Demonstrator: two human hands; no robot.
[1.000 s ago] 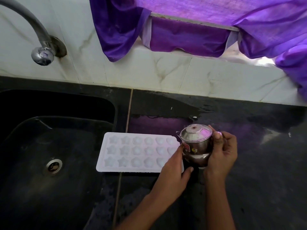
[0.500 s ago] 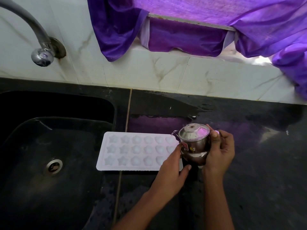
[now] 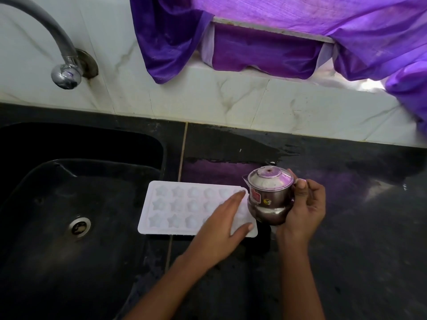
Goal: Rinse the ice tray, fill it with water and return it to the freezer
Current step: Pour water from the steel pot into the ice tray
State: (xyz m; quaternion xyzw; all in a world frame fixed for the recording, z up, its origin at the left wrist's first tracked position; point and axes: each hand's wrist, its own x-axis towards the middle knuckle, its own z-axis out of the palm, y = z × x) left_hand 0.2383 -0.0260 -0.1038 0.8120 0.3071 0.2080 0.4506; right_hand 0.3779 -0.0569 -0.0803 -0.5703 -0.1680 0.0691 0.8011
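Nearest, low in the middle: a left hand point(image 3: 221, 229), flat and spread, fingers straight, resting on the right end of a white ice tray point(image 3: 175, 206). Not curled round anything.

Just to the right: a right hand point(image 3: 305, 211), fingers and thumb wrapped round a small shiny steel pot point(image 3: 269, 197) with its lid on. Little spout pointing toward the tray. Hard to tell whether the pot touches the tray or sits just off it.

Tray flat on the black counter point(image 3: 346, 239), cups facing up. Long side running left to right. One short end by the pot, the other short end reaching over the right edge of the black sink point(image 3: 46, 262). Three rows of cups, some of them star shaped.

Farther left, down in the sink: a round metal drain point(image 3: 80, 225).

Behind the tray: a wet patch point(image 3: 231, 153) on the counter.

Farther back: a white tiled wall point(image 3: 254, 102), with a curved metal tap point(image 3: 65, 75) up on the left, above the sink.

At the very back: purple cloth point(image 3: 277, 42) hanging over a ledge.
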